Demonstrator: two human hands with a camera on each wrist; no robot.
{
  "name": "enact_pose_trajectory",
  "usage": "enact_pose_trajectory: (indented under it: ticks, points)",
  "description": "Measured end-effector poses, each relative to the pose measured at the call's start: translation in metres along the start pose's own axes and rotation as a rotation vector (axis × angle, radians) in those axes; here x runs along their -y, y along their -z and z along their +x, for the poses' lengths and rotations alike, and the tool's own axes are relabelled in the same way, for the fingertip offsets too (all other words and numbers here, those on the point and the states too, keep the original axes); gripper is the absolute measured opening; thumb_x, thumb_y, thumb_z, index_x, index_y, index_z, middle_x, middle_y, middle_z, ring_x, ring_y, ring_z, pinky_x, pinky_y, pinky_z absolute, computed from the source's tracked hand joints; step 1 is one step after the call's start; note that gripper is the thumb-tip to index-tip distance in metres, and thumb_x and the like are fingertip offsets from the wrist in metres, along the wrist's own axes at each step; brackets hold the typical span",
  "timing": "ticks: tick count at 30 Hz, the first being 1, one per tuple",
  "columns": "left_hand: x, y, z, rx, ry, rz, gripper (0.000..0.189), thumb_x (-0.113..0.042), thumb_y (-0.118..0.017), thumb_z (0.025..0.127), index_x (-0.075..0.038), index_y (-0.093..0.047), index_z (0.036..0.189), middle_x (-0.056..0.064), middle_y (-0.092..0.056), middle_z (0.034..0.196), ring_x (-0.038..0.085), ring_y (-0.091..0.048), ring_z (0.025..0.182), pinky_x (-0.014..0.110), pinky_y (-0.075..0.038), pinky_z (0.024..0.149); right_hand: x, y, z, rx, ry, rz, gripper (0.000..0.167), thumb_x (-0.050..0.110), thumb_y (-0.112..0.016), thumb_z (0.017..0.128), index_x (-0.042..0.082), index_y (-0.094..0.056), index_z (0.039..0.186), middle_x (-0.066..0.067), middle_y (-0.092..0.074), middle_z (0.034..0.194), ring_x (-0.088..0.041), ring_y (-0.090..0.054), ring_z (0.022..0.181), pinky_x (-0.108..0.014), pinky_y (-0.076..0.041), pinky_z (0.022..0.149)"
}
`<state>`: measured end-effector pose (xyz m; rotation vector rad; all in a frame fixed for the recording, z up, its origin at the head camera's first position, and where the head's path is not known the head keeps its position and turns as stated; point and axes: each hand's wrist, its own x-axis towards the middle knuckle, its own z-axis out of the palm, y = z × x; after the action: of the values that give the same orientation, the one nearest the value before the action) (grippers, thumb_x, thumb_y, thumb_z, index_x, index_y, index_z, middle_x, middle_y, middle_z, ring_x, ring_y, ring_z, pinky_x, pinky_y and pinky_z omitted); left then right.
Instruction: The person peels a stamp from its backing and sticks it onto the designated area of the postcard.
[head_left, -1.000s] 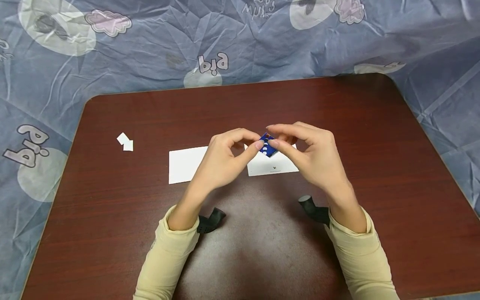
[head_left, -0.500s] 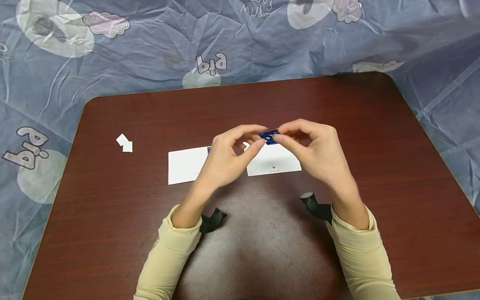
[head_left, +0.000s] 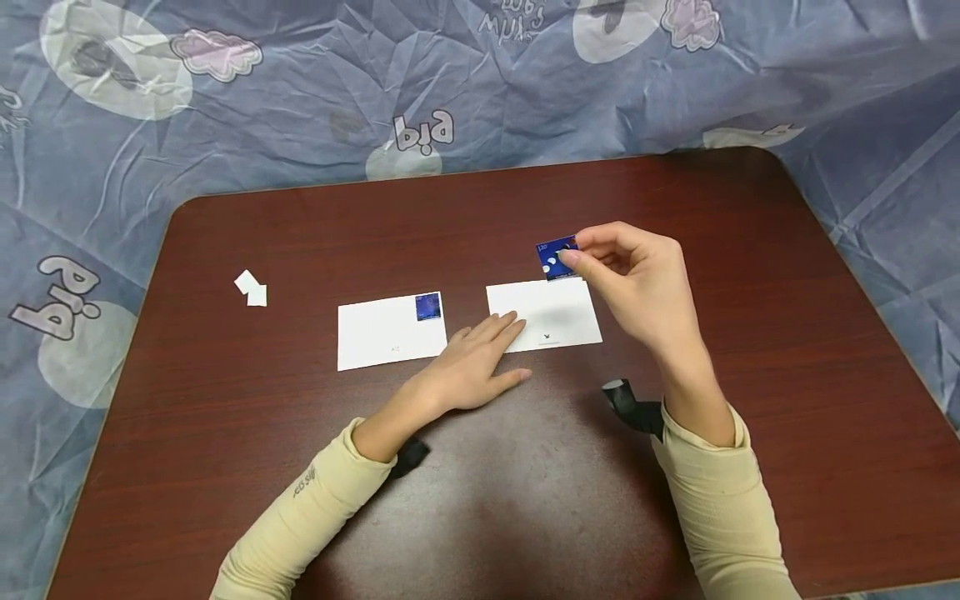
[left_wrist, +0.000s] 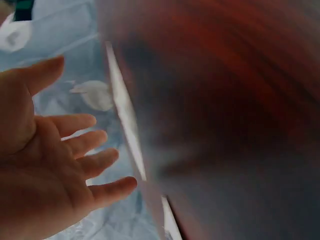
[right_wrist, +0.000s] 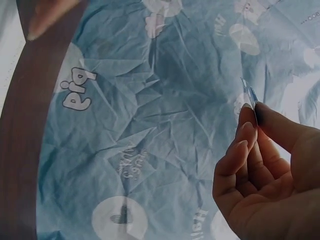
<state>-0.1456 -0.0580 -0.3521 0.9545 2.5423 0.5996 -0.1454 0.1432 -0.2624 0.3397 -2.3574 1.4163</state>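
My right hand (head_left: 637, 283) pinches a blue postage stamp (head_left: 552, 257) marked 120 between thumb and fingers, over the top right of a white envelope (head_left: 558, 317). In the right wrist view the stamp (right_wrist: 249, 95) shows nearly edge-on at the fingertips. My left hand (head_left: 468, 367) lies with straight, spread fingers on the lower left corner of that envelope. A second white envelope (head_left: 378, 333) lies to its left, with a dark blue stamp (head_left: 428, 307) at its top right corner.
Two small white paper pieces (head_left: 252, 288) lie together at the left of the brown table (head_left: 225, 417). A blue patterned cloth (head_left: 300, 100) hangs behind the table. Dark camera mounts (head_left: 630, 408) stick out from the wrists.
My left hand has let go of the stamp and moved down onto the right envelope. My right hand keeps the stamp, now facing flat and slightly higher.
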Motion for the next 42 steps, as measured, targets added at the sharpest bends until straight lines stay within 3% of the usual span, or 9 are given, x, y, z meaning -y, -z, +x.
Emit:
enact_pose_trajectory:
  ticks: [4, 8, 13, 18, 28, 36, 42]
  points:
    - [0.006, -0.006, -0.001, 0.111, 0.027, 0.042, 0.071, -0.047, -0.047, 0.098, -0.012, -0.019, 0.153, 0.005, -0.01, 0.158, 0.023, -0.007, 0.144, 0.053, -0.012, 0.111, -0.008, 0.0, 0.004, 0.033, -0.072, -0.008, 0.013, 0.005, -0.074, 0.083, -0.005, -0.07, 0.09, -0.013, -0.069, 0.075, -0.007, -0.059, 0.059, -0.017, -0.045, 0.054]
    - [0.008, -0.008, -0.002, 0.179, 0.028, 0.098, 0.074, -0.051, -0.046, 0.097, -0.013, -0.017, 0.153, 0.004, -0.008, 0.158, 0.023, -0.004, 0.144, 0.053, -0.008, 0.112, -0.017, 0.001, 0.009, 0.056, -0.143, -0.006, 0.016, 0.008, -0.074, 0.084, -0.004, -0.07, 0.094, -0.012, -0.069, 0.076, -0.005, -0.059, 0.058, -0.017, -0.044, 0.052]
    - [0.008, -0.01, -0.001, 0.223, 0.036, 0.211, 0.079, -0.057, -0.044, 0.095, -0.015, -0.012, 0.154, 0.002, -0.002, 0.159, 0.022, 0.0, 0.144, 0.052, -0.007, 0.112, -0.032, 0.002, 0.014, 0.078, -0.22, -0.016, 0.019, 0.01, -0.072, 0.086, -0.006, -0.068, 0.096, -0.005, -0.068, 0.073, -0.006, -0.057, 0.057, -0.017, -0.046, 0.053]
    - [0.005, -0.012, -0.001, 0.264, 0.043, 0.306, 0.084, -0.061, -0.042, 0.093, -0.016, -0.006, 0.154, 0.001, 0.003, 0.159, 0.021, 0.002, 0.144, 0.05, -0.007, 0.113, -0.056, 0.002, 0.016, 0.088, -0.347, -0.045, 0.021, 0.013, -0.071, 0.087, -0.006, -0.066, 0.095, -0.006, -0.067, 0.072, -0.006, -0.056, 0.055, -0.017, -0.048, 0.053]
    - [0.002, -0.009, -0.002, 0.297, 0.058, 0.345, 0.088, -0.063, -0.044, 0.091, -0.017, -0.003, 0.154, 0.0, 0.006, 0.158, 0.021, 0.004, 0.144, 0.05, -0.008, 0.113, -0.102, 0.001, 0.015, 0.224, -0.555, -0.162, 0.027, 0.021, -0.067, 0.091, -0.005, -0.065, 0.101, -0.016, -0.068, 0.084, -0.028, -0.063, 0.072, -0.03, -0.054, 0.065]
    - [0.003, -0.012, 0.0, 0.294, 0.06, 0.343, 0.091, -0.066, -0.046, 0.089, -0.017, -0.003, 0.154, 0.0, 0.006, 0.158, 0.02, 0.004, 0.144, 0.049, -0.008, 0.113, -0.125, 0.001, 0.011, 0.338, -0.764, -0.046, 0.034, 0.024, -0.066, 0.092, -0.007, -0.062, 0.107, -0.003, -0.063, 0.08, -0.011, -0.06, 0.066, -0.023, -0.054, 0.066]
    - [0.002, -0.013, -0.001, 0.287, 0.07, 0.355, 0.093, -0.067, -0.046, 0.088, -0.017, -0.003, 0.154, 0.0, 0.006, 0.158, 0.02, 0.004, 0.144, 0.049, -0.008, 0.113, -0.133, 0.002, 0.015, 0.369, -0.835, 0.005, 0.035, 0.019, -0.066, 0.092, -0.009, -0.059, 0.11, -0.001, -0.064, 0.077, -0.007, -0.062, 0.064, -0.022, -0.054, 0.066]
